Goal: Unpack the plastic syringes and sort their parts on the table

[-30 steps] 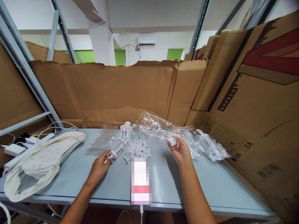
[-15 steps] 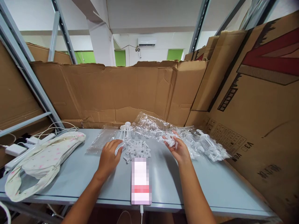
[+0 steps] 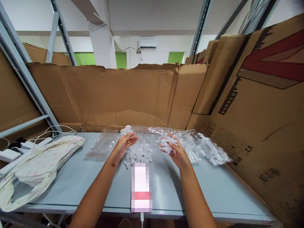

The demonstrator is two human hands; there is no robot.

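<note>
My left hand point(image 3: 123, 146) hovers at the left edge of a pile of small white plastic pieces point(image 3: 140, 155), its fingers stretched out and nothing in it. Just behind that hand lie larger white plastic parts with rounded heads point(image 3: 126, 129), partly hidden by the fingers. My right hand point(image 3: 180, 155) is closed around several white plastic parts point(image 3: 168, 145), right of the pile. Their exact shape is hard to make out between the fingers. Clear plastic bags point(image 3: 156, 131) lie flat behind the pile.
Filled clear bags of white parts point(image 3: 211, 148) lie on the right of the grey table point(image 3: 90, 183). A phone point(image 3: 142, 186) with a cable is at the front edge. On the left are a pale fabric bag point(image 3: 45, 161) and a power strip point(image 3: 26, 158). Cardboard point(image 3: 118, 95) walls the back.
My left hand has moved up and right with its fingers straightened. My right hand, still holding the white parts, has turned and shifted slightly left. The raised plastic bag behind has sunk flatter.
</note>
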